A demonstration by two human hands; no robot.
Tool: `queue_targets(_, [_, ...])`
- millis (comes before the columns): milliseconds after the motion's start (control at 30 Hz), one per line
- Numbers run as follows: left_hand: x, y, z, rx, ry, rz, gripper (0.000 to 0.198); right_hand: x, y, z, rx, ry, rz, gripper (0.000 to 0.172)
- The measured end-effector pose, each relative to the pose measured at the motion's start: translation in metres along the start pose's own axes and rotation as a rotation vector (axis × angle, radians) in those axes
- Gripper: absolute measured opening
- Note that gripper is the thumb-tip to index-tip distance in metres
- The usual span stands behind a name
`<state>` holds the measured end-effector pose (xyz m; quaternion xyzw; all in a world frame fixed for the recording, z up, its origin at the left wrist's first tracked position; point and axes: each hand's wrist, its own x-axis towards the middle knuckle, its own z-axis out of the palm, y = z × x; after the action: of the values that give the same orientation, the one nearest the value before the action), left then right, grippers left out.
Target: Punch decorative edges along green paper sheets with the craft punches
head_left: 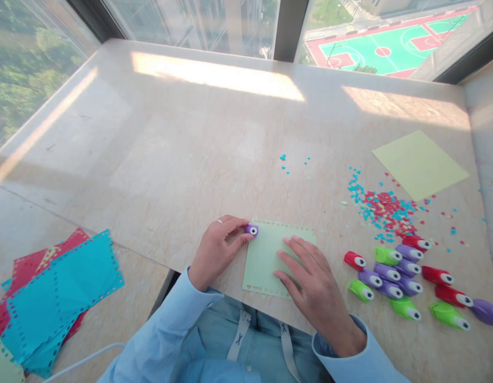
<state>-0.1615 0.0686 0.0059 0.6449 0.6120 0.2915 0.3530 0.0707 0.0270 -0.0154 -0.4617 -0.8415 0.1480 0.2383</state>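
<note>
A pale green sheet of paper (266, 260) lies at the near edge of the counter, with small cut-outs along its top and bottom edges. At its upper left edge sits a small purple craft punch (252, 230) with a white top and a dark mark. My left hand (218, 250) pinches this punch between thumb and fingers; a ring shows on one finger. My right hand (310, 282) rests on the right part of the sheet with fingers spread, holding nothing. It covers part of the sheet's right side.
Several red, green and purple craft punches (388, 272) stand at the right. Behind them lies a pile of red and blue paper bits (384, 210) and a plain pale yellow-green sheet (420, 165). Punched blue and red sheets (71, 282) overlap at the left, near a white cable (87, 361).
</note>
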Motion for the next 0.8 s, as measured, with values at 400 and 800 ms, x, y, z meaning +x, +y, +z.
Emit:
queue_targets(400, [0.001,-0.001,-0.002,-0.035,-0.034,0.005,0.017,0.0,0.001,0.002,0.041,0.017,0.014,0.028])
queue_targets(800, [0.004,0.009,-0.003,-0.113,0.065,-0.152,0.031,0.001,-0.001,-0.01,0.195,0.19,0.074,0.023])
